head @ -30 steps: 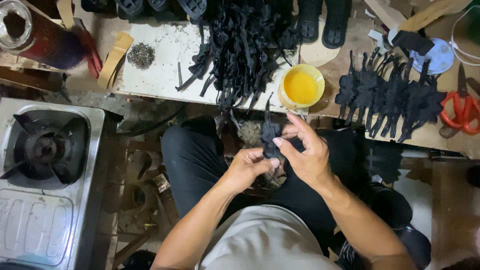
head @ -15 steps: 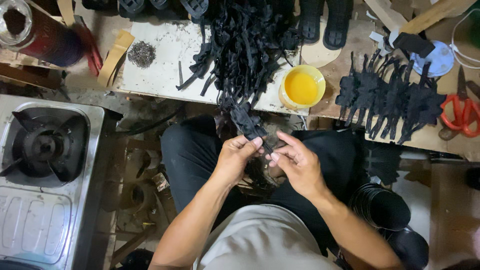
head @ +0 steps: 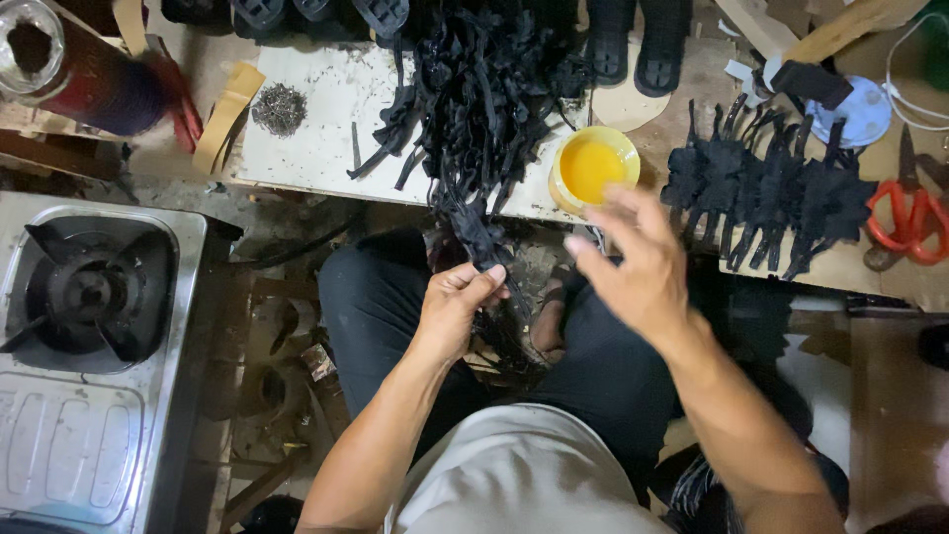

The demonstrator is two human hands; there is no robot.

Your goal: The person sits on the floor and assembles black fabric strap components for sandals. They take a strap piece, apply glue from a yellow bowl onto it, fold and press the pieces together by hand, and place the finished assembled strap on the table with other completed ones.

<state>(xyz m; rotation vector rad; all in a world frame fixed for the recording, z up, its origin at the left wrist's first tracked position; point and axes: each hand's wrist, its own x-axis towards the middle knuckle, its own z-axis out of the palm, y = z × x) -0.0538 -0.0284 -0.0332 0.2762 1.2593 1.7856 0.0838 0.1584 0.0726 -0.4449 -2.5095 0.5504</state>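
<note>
Black strap piece (head: 484, 247) sits centre frame, just under the big heap of black straps (head: 484, 89); our left hand (head: 457, 307) is closed around it, pinching it between thumb and fingers. Our right hand (head: 638, 259) is open, empty and blurred, fingers spread just below the yellow bowl of glue (head: 593, 166). Judgement: we should keep the pinch low on the strap for control, dab glue sparingly, and stay clear of the finished strap rows (head: 771, 193) at upper right.
</note>
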